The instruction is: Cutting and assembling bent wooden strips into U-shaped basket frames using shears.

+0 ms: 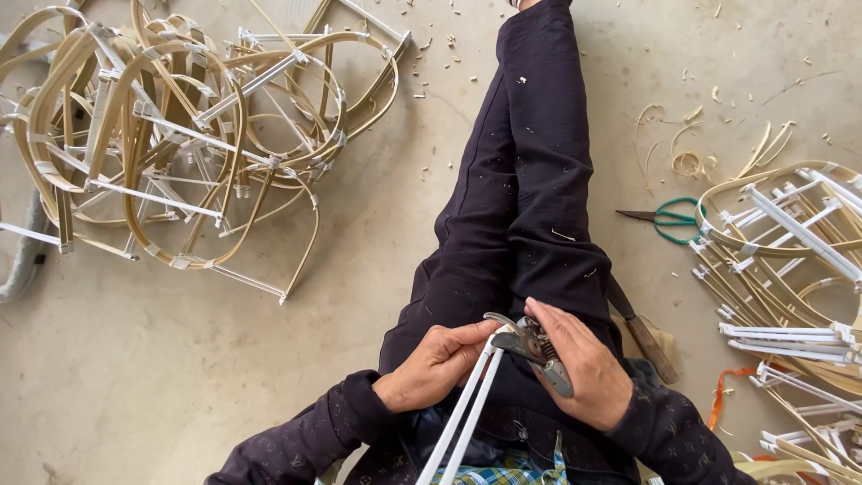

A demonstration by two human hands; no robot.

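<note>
The left hand is pinching two white sticks to keep them steady. The right hand is squeezing metal cutters at their tips.

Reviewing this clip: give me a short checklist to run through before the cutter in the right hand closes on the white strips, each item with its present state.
1. Left hand grips the white strips near their top ends: ok.
2. Right hand wraps the metal cutter: ok.
3. Cutter's tip meets the strip ends: ok, they appear to touch.
4. Left fingertips out of the blades' path: cannot tell, thumb lies very close.
5. Cutter's blades open or closed: cannot tell, hidden by fingers.
6. Green-handled scissors on the floor lie apart from both hands: ok.
</note>
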